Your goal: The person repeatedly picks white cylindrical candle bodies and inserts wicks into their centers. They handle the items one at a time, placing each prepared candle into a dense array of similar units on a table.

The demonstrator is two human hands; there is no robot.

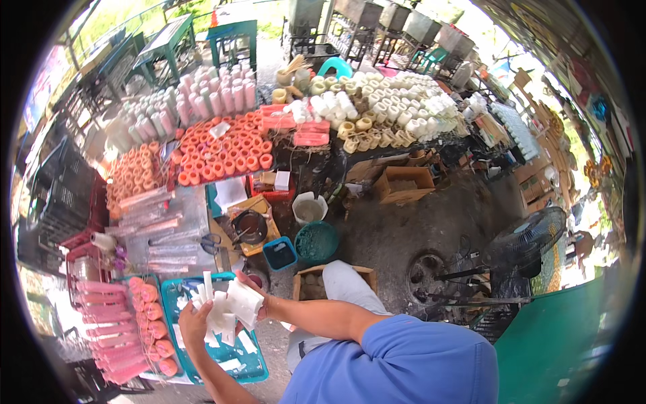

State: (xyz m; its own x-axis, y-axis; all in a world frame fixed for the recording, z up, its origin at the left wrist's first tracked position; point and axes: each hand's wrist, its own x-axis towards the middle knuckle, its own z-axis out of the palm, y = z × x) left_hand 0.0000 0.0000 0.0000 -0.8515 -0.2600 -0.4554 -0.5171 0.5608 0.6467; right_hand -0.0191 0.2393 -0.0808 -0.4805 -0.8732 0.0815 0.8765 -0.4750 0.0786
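White pieces (244, 301): smooth, matt, waxy-looking, exact material unclear. Teal tray (257, 363): smooth plastic, slight shine. Shirt (410, 360): matt blue cloth; trousers (346, 284): pale matt cloth. Orange cylinders (225, 163): smooth, waxy-looking, low gloss. Wrapped packs (171, 250): clear glossy plastic film. Round bucket (317, 242): teal plastic. Stacked crates (62, 182): black plastic. Open box (407, 196): bare wood, matt. Floor (383, 242): rough, dull, grimy. Green sheet (552, 330) at lower right: smooth, material unclear

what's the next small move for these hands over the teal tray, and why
Probably lower the held white pieces into the teal tray: the left hand and right hand grip them above it, and loose white pieces already lie inside.
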